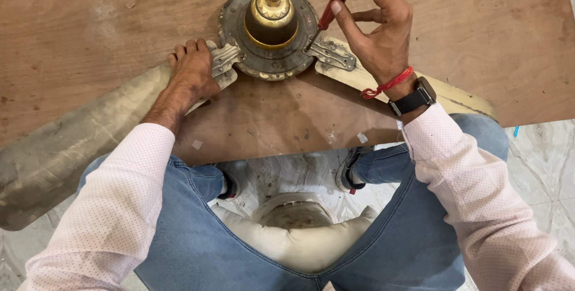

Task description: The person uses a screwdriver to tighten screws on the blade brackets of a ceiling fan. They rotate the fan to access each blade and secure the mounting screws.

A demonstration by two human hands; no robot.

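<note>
Brown wooden board (479, 27) carries ceiling fan motor (269, 27), top centre. Left hand (193, 69) pressed flat on dusty blade (66, 147) near its bracket. Right hand (374, 27) pinches red screwdriver (326, 18), tip at motor rim.

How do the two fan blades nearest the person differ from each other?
The left blade shows nearly its full length, grey with dust; the right blade is cream and mostly hidden behind the right arm. The left hand presses on the left blade's bracket, while the right hand works a red-handled screwdriver at the right blade's bracket. Both join the same round motor hub.
</note>
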